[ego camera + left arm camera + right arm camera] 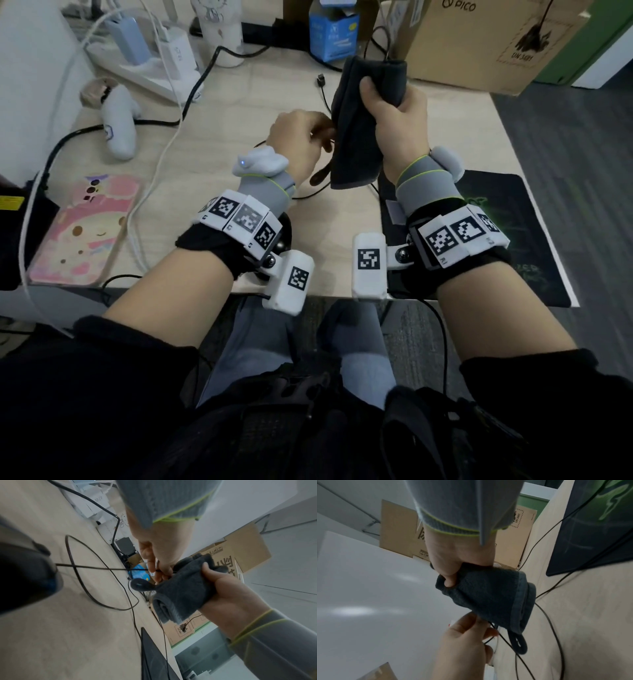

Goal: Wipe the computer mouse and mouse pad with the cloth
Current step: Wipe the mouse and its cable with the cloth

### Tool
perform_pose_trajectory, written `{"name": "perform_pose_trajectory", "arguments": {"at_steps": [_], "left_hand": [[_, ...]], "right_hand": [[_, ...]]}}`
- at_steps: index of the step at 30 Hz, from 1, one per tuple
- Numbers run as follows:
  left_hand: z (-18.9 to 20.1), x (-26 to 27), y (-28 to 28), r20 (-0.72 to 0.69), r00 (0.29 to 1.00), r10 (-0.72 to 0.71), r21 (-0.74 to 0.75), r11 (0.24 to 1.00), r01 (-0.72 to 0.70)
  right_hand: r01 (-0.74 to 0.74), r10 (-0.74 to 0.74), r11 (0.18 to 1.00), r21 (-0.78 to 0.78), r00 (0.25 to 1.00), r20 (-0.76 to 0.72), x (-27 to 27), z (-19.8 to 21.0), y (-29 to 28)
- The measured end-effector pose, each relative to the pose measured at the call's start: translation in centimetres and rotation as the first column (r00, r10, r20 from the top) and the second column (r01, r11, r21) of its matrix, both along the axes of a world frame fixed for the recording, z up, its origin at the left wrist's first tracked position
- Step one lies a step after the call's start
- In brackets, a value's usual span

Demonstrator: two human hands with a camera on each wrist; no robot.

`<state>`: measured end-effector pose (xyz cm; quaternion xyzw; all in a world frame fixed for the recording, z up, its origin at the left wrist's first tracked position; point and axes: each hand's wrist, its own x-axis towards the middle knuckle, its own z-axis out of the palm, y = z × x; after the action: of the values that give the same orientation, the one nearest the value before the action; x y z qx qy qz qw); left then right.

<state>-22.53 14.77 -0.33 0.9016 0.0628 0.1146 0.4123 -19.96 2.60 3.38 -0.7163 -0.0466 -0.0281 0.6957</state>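
My right hand [390, 106] grips a folded dark grey cloth [359, 130] and holds it upright above the desk, thumb over its front. My left hand [318, 135] is just left of the cloth and pinches the thin black mouse cable [96, 568] between thumb and fingers [154, 568]. The cable runs back to the black mouse [25, 574], which lies on the desk under my left wrist; my wrist gear hides it in the head view. The black mouse pad [507, 205] with a green print lies at the desk's right edge, partly under my right forearm.
A phone in a pink case [85, 229], a white controller [118, 120] and a power strip with chargers [147, 58] fill the left of the desk. A white cup [222, 31], a blue box [334, 31] and a cardboard box [479, 41] stand at the back. Loose cables cross the middle.
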Motion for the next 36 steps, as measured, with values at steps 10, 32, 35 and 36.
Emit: {"name": "perform_pose_trajectory", "arguments": {"at_steps": [10,32,35,36], "left_hand": [[-0.8,0.7,-0.2,-0.103,0.985,0.140,0.021,0.990,-0.139],[1.3,-1.2,0.1,0.169,0.976,-0.138,0.092,0.988,0.124],[-1.1,-0.8,1.9,0.030,1.000,0.002,0.081,0.997,-0.005],[-2.1,-1.0,2.6,-0.031,0.998,0.054,0.092,0.994,-0.051]], "right_hand": [[-0.001,0.000,1.000,0.009,0.994,0.113,0.2,1.8,-0.8],[-0.020,0.011,0.999,0.046,0.985,0.173,-1.6,1.0,-0.5],[-0.015,0.001,0.997,0.074,0.983,0.182,-1.9,1.0,-1.0],[-0.021,0.005,0.996,0.087,0.983,0.182,-2.0,1.1,-1.2]]}}
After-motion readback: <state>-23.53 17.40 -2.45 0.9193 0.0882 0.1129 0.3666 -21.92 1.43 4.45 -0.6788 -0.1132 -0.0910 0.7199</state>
